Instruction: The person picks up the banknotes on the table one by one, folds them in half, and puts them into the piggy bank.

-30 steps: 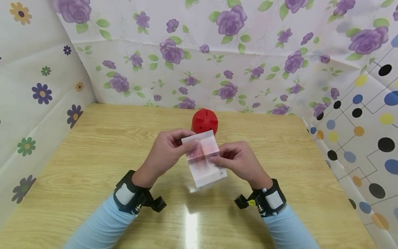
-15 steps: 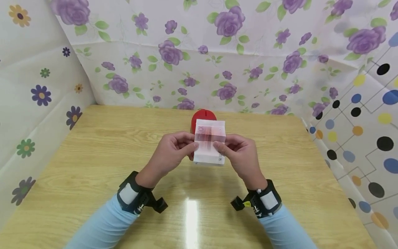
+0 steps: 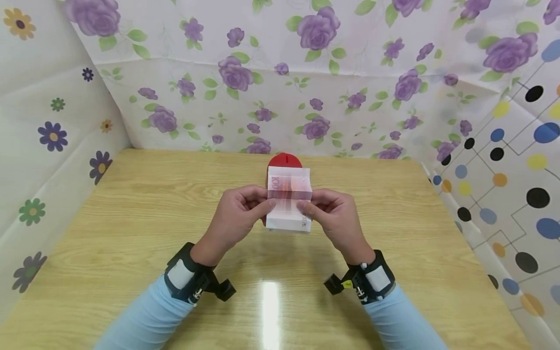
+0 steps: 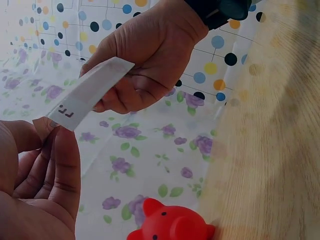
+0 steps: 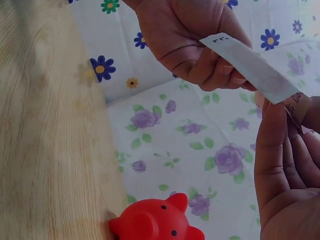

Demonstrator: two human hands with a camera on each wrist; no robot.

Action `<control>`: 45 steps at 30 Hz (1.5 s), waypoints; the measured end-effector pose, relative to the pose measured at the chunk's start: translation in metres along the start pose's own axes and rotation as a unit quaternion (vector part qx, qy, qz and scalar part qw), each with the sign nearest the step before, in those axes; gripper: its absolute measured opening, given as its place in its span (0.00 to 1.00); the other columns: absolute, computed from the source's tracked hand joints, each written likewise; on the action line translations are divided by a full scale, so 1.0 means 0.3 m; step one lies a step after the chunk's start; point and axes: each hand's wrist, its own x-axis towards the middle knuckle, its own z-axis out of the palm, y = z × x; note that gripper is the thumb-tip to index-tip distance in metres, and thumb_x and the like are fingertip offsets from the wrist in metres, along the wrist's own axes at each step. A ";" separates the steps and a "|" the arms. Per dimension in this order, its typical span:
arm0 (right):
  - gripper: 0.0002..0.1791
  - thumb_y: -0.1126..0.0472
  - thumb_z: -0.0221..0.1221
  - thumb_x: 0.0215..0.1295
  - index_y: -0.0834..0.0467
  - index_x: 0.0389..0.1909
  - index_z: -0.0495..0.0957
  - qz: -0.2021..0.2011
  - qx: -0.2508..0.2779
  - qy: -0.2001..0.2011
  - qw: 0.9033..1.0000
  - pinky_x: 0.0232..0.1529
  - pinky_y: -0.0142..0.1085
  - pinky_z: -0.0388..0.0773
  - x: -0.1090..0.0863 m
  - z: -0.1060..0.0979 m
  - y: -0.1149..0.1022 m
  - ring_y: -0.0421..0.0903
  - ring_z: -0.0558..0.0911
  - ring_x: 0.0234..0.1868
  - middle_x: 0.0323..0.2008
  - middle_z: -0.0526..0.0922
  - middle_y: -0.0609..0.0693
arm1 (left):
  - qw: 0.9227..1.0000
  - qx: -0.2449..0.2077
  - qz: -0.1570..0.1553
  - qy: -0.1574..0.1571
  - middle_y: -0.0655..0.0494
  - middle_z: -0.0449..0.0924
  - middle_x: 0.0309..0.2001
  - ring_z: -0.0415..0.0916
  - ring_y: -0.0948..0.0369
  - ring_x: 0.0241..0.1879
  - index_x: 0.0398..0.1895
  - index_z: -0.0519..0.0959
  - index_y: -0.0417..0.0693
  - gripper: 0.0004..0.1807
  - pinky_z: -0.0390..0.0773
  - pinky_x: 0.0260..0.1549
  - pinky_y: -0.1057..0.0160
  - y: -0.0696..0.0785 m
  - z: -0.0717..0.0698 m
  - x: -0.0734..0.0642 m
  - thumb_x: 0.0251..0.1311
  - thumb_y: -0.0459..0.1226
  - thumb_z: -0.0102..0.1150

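A pinkish-white banknote point(image 3: 288, 187) with crease lines across it is held up between both hands. My left hand point(image 3: 236, 211) pinches its left edge, thumb on the near face. The right hand point(image 3: 339, 216) pinches the right edge in the same way. Behind the note stands a red piggy bank point(image 3: 284, 160) with a slot in its top; the note hides most of it in the head view. Both wrist views show the note point(image 4: 92, 92) edge-on, bent along its creases, and the pig's snout and ears point(image 5: 155, 220) below, apart from the hands.
The wooden table point(image 3: 175, 175) spreads around the hands, with a light reflection near its front. A purple-flowered sheet point(image 3: 236, 73) hangs along the back edge. Patterned sheets, one with flowers point(image 3: 52, 136) and one with dots point(image 3: 525, 194), flank the sides.
A second ago the banknote was tilted and lower, with the piggy bank mostly uncovered. Both hands raised and straightened it; it now overlaps the pig. Little has moved in the last half second.
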 end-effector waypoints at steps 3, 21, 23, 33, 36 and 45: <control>0.12 0.60 0.70 0.64 0.63 0.44 0.87 0.003 0.010 -0.006 1.000 0.34 0.32 0.85 0.002 -0.006 0.001 0.40 0.83 0.30 0.31 0.88 0.47 | 1.000 -0.008 0.002 0.000 0.46 0.88 0.37 0.81 0.60 0.25 0.46 0.85 0.36 0.09 0.84 0.28 0.65 -0.004 -0.001 0.001 0.67 0.32 0.65; 0.26 0.80 0.44 0.70 0.55 0.44 0.89 -0.091 0.253 -0.112 0.957 0.41 0.29 0.84 -0.003 -0.025 -0.006 0.39 0.85 0.39 0.43 0.89 0.46 | 0.983 -0.157 0.061 -0.072 0.59 0.87 0.44 0.83 0.61 0.37 0.45 0.88 0.52 0.16 0.86 0.39 0.65 0.018 -0.006 -0.013 0.70 0.26 0.55; 0.27 0.79 0.42 0.70 0.56 0.43 0.89 -0.091 0.251 -0.113 0.957 0.43 0.30 0.84 -0.005 -0.025 -0.010 0.40 0.86 0.40 0.42 0.90 0.47 | 0.983 -0.154 0.063 -0.073 0.58 0.86 0.44 0.83 0.60 0.40 0.41 0.88 0.56 0.18 0.86 0.42 0.65 0.018 -0.005 -0.015 0.71 0.25 0.53; 0.14 0.67 0.56 0.75 0.52 0.39 0.90 -0.092 0.158 -0.058 0.981 0.40 0.27 0.83 -0.017 -0.013 -0.022 0.37 0.84 0.37 0.38 0.90 0.44 | 0.988 -0.128 0.074 -0.052 0.54 0.85 0.41 0.80 0.59 0.39 0.38 0.86 0.41 0.14 0.85 0.43 0.66 0.022 0.000 -0.021 0.74 0.30 0.49; 0.07 0.66 0.64 0.70 0.54 0.38 0.90 -0.077 0.095 -0.035 0.992 0.36 0.28 0.83 -0.022 -0.012 -0.029 0.40 0.83 0.33 0.36 0.90 0.45 | 0.992 -0.088 0.082 -0.037 0.54 0.86 0.38 0.79 0.59 0.35 0.39 0.85 0.34 0.08 0.83 0.38 0.68 0.022 -0.002 -0.020 0.71 0.30 0.57; 0.13 0.68 0.71 0.61 0.61 0.46 0.85 -0.070 0.021 -0.029 0.997 0.29 0.30 0.81 -0.024 -0.015 -0.049 0.44 0.81 0.30 0.36 0.88 0.48 | 0.992 -0.062 0.098 -0.040 0.55 0.84 0.39 0.78 0.57 0.32 0.53 0.80 0.36 0.18 0.82 0.32 0.68 0.019 0.001 -0.020 0.59 0.24 0.67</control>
